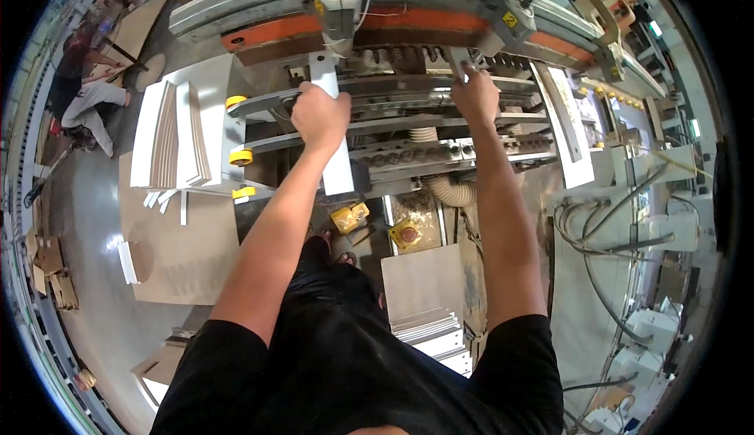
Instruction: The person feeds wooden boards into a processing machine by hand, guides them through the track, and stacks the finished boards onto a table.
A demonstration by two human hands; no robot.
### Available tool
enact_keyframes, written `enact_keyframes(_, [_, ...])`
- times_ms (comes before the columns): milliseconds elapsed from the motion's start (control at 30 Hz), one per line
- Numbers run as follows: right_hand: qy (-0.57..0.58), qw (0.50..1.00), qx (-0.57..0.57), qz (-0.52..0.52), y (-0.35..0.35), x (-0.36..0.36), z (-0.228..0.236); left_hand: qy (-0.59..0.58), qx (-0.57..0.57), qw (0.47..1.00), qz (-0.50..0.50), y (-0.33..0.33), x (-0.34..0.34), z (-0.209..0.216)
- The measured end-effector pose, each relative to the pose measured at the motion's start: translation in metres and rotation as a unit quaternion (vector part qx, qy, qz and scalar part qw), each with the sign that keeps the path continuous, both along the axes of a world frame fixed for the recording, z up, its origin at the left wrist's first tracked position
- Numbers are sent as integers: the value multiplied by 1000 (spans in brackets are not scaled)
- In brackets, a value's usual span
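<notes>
left hand [320, 123] on one white strip [339, 172]

the left hand's fingers and thumb close across the flat, smooth, narrow strip, which lies over long metal rails [397, 124]. the right hand [476, 99] curls at one pale piece [459, 59]; whether it grips, i cannot tell. three yellow caps [241, 157] show at the rails' left ends. below are two blocky yellow fixtures [407, 234] and ribbed hose [454, 192].
</notes>
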State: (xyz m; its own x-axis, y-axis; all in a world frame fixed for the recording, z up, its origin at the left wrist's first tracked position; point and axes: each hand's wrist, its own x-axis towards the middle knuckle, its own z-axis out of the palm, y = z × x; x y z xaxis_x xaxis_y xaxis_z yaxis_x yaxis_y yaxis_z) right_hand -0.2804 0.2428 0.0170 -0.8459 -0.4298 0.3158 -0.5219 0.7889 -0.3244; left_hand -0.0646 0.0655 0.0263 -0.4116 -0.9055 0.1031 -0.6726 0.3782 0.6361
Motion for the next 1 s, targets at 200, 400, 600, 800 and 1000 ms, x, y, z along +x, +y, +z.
enact_keyframes(200, [14,1000,13,6,3,-5,6,-11,-42,999,-1,2,-5,4])
enact_keyframes(400, [5,1000,28,4,3,-4,3,-22,-14,1000,-2,3,-4,8])
enact_keyframes(600, [0,1000,9,10,-4,-2,3,-8,-12,1000,-8,0,3,10])
enact_keyframes(800, [-96,994,13,-49,11,-16,8,15,8,1000,-7,5,-10,2])
enact_keyframes(1000, [-31,998,35,-46,4,-5,13,96,70,993,-19,3,-4,-3])
